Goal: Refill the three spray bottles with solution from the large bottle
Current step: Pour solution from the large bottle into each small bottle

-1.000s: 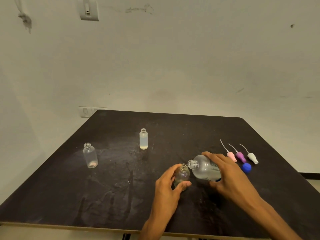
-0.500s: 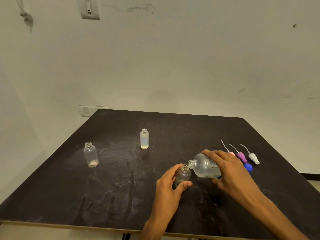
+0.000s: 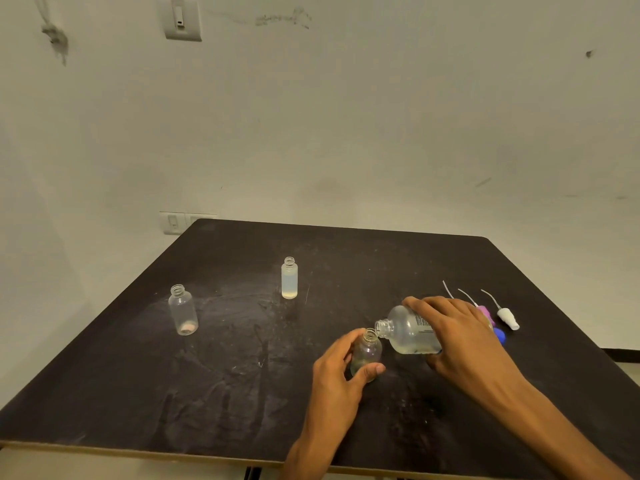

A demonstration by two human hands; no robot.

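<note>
Head view: left hand (image 3: 337,370) curled round small clear round bottle (image 3: 367,355); right hand (image 3: 460,341), at 3 o'clock, gripping tipped large clear plastic bottle (image 3: 408,330), mouths touching; further off, at 10 and 11 o'clock, two uncapped clear bottles (image 3: 183,310) (image 3: 289,278).

Two bare forearms, no sleeves (nothing worn at either wrist), hands (image 3: 341,367) ungloved

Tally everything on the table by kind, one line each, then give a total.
Small spray bottles: 3, one held by the left hand at, a slim one, a round one
Large bottle: 1, tilted in the right hand
Spray tops: at least 2 visible, purple and white
Blue cap: 1
Total: 7 visible
</note>
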